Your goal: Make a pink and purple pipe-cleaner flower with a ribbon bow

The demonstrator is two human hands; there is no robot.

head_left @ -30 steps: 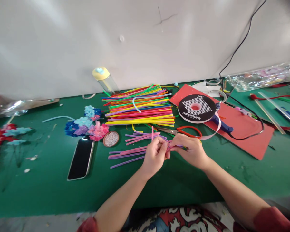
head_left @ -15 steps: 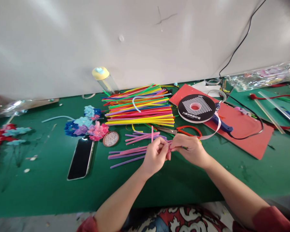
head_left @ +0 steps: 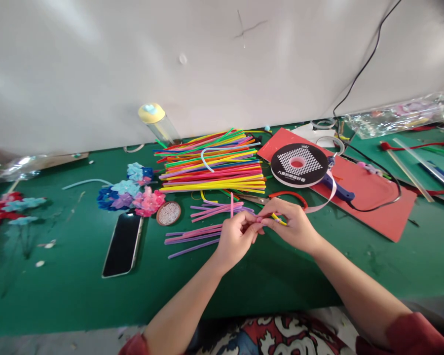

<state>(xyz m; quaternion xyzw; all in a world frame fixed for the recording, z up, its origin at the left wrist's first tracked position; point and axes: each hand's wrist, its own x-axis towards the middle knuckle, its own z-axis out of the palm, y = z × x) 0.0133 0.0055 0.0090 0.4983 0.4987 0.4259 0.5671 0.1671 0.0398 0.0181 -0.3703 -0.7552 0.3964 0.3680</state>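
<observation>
Fingertips of my left hand (head_left: 237, 237) pinch a pink pipe cleaner (head_left: 232, 204), whose one end sticks up behind the hand. My right hand (head_left: 292, 224) meets it there, closed on the same pink pipe cleaner, which is bent small between the fingertips. A thin yellow piece (head_left: 279, 219) shows in the right palm; its kind is unclear. Behind and left of my hands lie short pink and purple pipe cleaners (head_left: 198, 235) in two loose groups. Scissors with orange handles (head_left: 288, 195) are just behind my right hand, partly hidden.
A thick pile of coloured pipe cleaners (head_left: 214, 167) lies behind. To the left are fuzzy flowers (head_left: 128, 190), a dish of beads (head_left: 169, 213) and a phone (head_left: 122, 245). A ribbon spool (head_left: 318, 172) rests on a red board (head_left: 377, 197); a bottle (head_left: 159, 123) stands by the wall.
My right hand has turned and its fingers have lifted, so the yellow piece in its palm shows more. The left hand has barely moved. The view has shifted slightly.
</observation>
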